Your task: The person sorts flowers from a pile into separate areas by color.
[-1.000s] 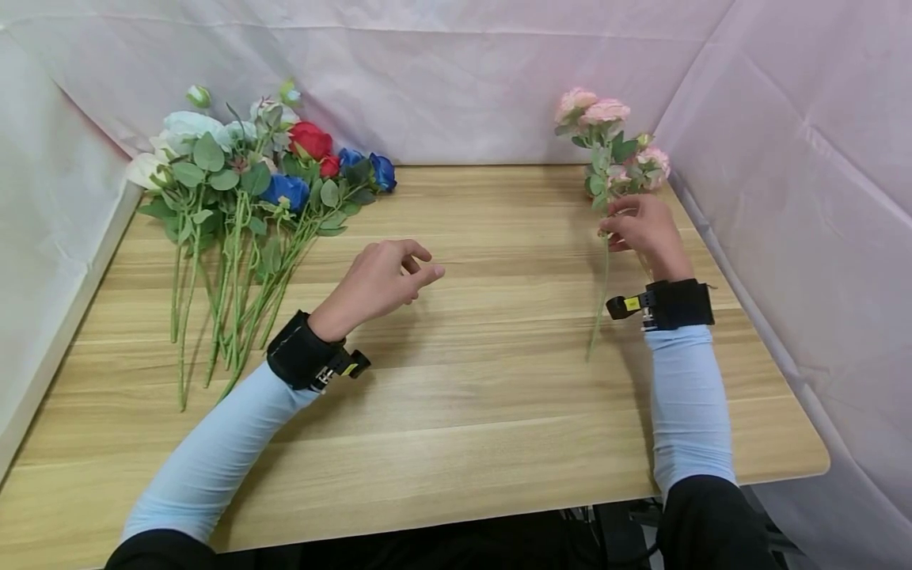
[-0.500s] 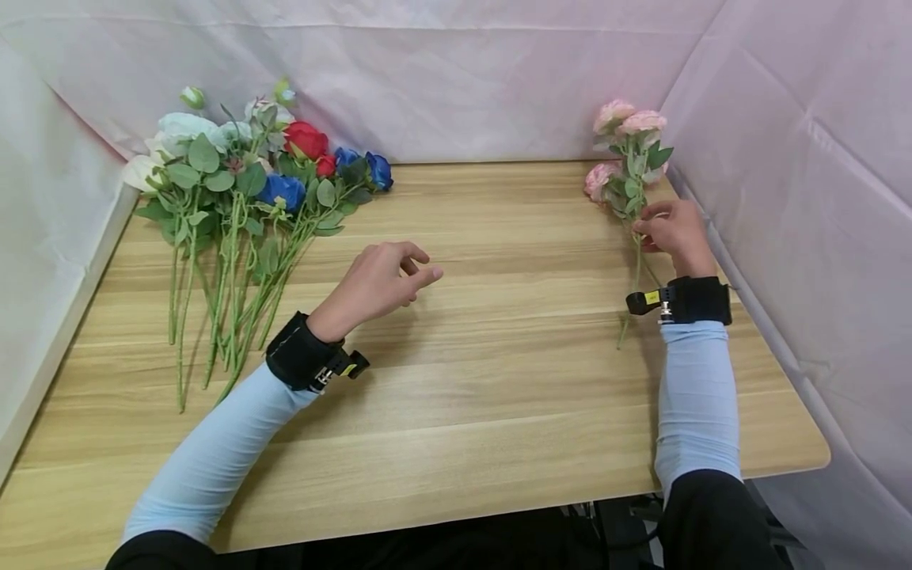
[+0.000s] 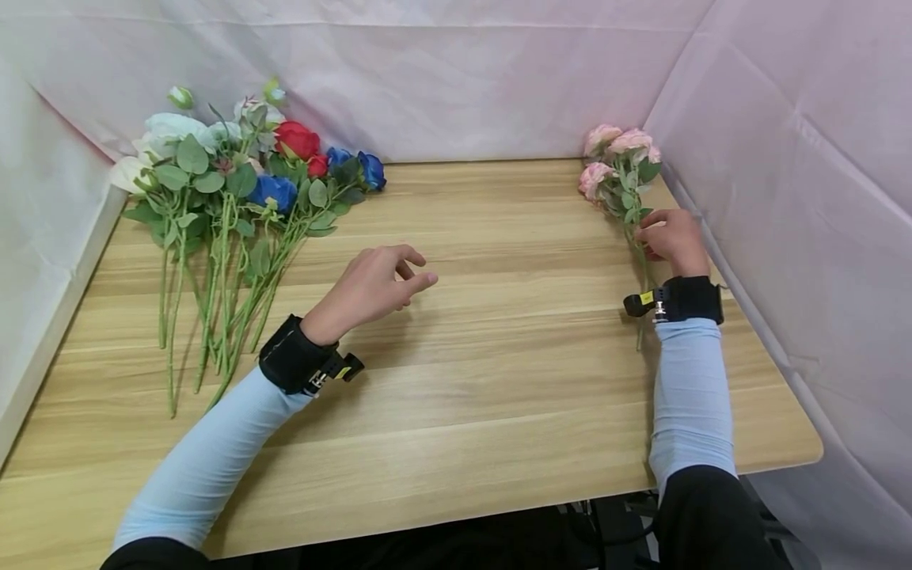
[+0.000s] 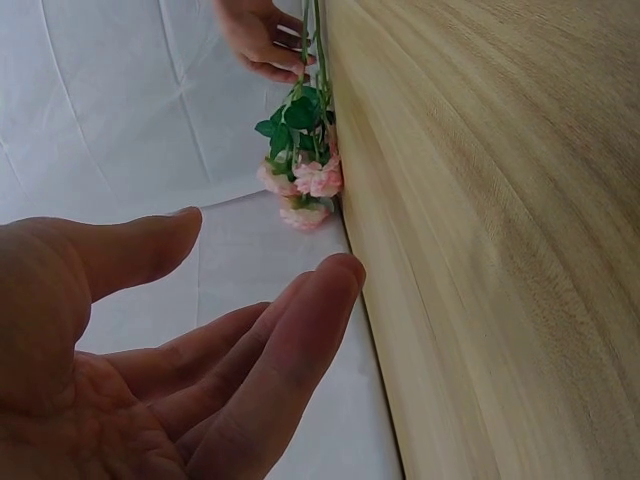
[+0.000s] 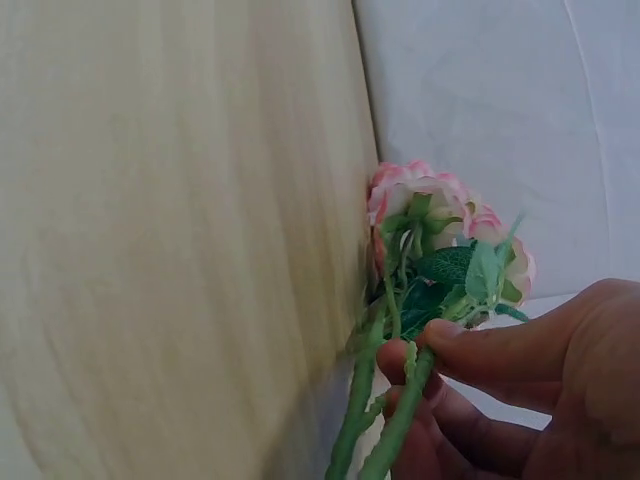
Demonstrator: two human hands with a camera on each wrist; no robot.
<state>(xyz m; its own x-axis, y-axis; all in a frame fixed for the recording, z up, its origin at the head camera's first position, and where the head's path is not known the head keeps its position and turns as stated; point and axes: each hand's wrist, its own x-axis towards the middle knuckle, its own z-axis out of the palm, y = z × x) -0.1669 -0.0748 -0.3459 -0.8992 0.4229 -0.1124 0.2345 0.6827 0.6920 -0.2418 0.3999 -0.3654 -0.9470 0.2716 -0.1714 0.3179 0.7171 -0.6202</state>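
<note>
In the right wrist view the right hand [image 5: 520, 390] is cut off by the lower and right picture edges, and the pink flower stem [image 5: 395, 430] runs out at the bottom. In the left wrist view the left hand [image 4: 130, 370] is cropped at the bottom-left corner.

In the head view the right hand's fingers hide part of the pink stem near the table's [image 3: 499, 380] far right corner.

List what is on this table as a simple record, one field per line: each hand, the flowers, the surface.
right hand: the right hand pinches the green stem of the pink flower spray, blooms toward the back right corner
left hand: the left hand holds nothing, fingers loosely spread above the wooden table
other flowers: a bunch of white, red and blue flowers lies at the back left, stems pointing toward the person
surroundings: pale cloth backdrop on three sides
</note>
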